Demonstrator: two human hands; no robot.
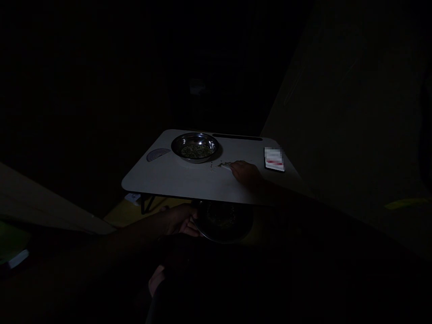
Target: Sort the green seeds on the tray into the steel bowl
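Observation:
Below the table's front edge, my left hand [187,220] grips the rim of a dark metal bowl [224,231]. Small bits that I cannot name lie inside this bowl. My right hand [246,173] rests on the white tabletop [175,182], its fingers closed on a small thin white piece [225,166] whose kind is hard to tell. Beside those fingertips lies a small scatter of greenish seeds [220,164]. A shiny steel bowl [195,157] stands behind and to the left of them, with many greenish seeds [195,150] across its bottom.
A protractor shape [158,155] shows on the tabletop at left. A phone [274,159] with a lit, blurred screen lies at right. Along the far edge runs a dark slot [237,137]. The folding table leg [142,204] stands at front left; the surroundings are very dark.

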